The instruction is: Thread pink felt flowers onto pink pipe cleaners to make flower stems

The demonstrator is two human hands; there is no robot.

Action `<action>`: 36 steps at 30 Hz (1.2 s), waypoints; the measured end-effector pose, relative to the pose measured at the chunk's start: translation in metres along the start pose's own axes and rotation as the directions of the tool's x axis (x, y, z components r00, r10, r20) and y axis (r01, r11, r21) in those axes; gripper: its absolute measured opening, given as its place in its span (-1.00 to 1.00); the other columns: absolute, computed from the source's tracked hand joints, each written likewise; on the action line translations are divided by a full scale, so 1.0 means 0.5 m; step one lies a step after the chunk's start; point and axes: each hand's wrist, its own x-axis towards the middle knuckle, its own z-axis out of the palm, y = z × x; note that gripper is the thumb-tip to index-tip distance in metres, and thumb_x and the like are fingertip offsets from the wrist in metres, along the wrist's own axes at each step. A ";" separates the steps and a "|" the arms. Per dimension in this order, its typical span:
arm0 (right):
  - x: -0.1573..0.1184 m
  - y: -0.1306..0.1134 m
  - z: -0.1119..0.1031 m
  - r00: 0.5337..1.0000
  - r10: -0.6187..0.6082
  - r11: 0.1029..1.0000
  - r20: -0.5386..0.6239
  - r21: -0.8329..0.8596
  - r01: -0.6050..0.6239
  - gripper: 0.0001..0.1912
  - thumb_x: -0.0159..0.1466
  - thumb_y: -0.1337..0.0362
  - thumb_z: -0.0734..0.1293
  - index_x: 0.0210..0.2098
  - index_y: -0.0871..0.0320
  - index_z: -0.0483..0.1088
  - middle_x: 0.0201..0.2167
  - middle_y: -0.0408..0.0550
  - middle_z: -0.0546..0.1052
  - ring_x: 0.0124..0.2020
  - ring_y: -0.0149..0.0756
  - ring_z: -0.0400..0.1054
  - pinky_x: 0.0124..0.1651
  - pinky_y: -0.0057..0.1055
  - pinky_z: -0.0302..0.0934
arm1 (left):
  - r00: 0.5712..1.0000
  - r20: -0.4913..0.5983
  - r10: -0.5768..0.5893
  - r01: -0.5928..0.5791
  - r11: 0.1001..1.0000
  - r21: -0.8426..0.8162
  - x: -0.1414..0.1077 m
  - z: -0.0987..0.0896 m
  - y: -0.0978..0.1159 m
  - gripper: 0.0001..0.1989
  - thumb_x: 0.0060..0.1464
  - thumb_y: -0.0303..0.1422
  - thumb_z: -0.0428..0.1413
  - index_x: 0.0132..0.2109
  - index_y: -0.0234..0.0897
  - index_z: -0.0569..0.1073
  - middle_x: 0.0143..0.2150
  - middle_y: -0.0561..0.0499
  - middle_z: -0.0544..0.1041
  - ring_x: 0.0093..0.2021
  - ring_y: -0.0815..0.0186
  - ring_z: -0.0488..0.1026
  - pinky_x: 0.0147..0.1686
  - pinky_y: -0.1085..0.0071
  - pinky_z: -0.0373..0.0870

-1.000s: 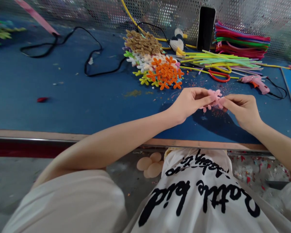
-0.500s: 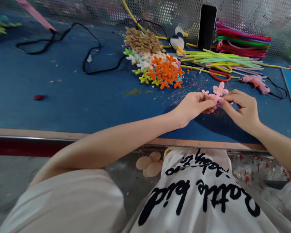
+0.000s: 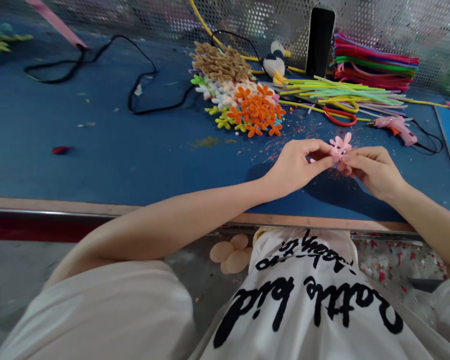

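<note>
A pink pipe-cleaner flower [image 3: 340, 144] is pinched between my two hands, a little above the tabletop near its front edge. My left hand [image 3: 299, 162] grips it from the left with thumb and fingers closed. From the right, my right hand [image 3: 377, 170] pinches it too, fingertips almost touching those of the left. My fingers hide the lower part of the flower. Beyond my left hand lies a heap of finished pipe-cleaner flowers, with orange flowers [image 3: 258, 110] at the front and brown flowers [image 3: 223, 61] at the back.
Loose yellow and green pipe cleaners [image 3: 333, 90] lie behind my hands, beside red-handled scissors [image 3: 339, 117]. To the right is a pink glue gun [image 3: 395, 127]. A phone [image 3: 320, 42] leans at the back near bundled pipe cleaners [image 3: 377, 62]. A black cord [image 3: 161, 109] crosses the blue table [image 3: 135, 155].
The pink flower has been turned and sits slightly lower, its petals now closer together. The fingers of both hands have shifted their grip on it.
</note>
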 end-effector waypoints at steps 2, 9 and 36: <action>0.006 -0.002 0.001 0.983 0.185 0.969 0.014 0.163 -0.185 -0.84 0.02 0.21 0.54 -0.59 0.13 0.59 -0.55 -0.07 0.54 -0.54 -0.41 0.29 -0.44 -0.41 0.20 | 0.999 -0.011 0.042 -0.041 0.997 0.066 -0.001 0.001 -0.003 -0.87 0.19 -0.31 0.28 -0.23 -0.29 0.63 -0.26 0.01 0.68 -0.29 0.39 0.56 -0.21 0.49 0.44; 0.007 -0.001 0.001 0.986 0.155 0.965 0.069 0.204 -0.166 -0.73 0.07 0.10 0.60 -0.51 0.17 0.60 -0.57 -0.11 0.48 -0.55 -0.43 0.27 -0.43 -0.42 0.20 | 1.000 0.005 -0.019 0.019 0.999 -0.044 0.001 0.001 -0.006 -0.76 0.17 -0.19 0.29 -0.19 -0.32 0.60 -0.33 0.03 0.64 -0.46 0.47 0.47 -0.41 0.55 0.39; 0.001 -0.008 -0.008 0.985 -0.159 0.908 0.061 -0.383 0.170 -0.65 0.20 -0.02 0.53 -0.38 0.17 0.62 -0.50 -0.10 0.54 -0.51 -0.41 0.28 -0.45 -0.43 0.10 | 0.984 -0.015 -0.176 0.172 0.974 -0.144 0.003 0.007 -0.005 -0.81 -0.01 -0.28 0.34 -0.38 -0.35 0.62 -0.45 0.04 0.58 -0.41 0.44 0.40 -0.36 0.49 0.30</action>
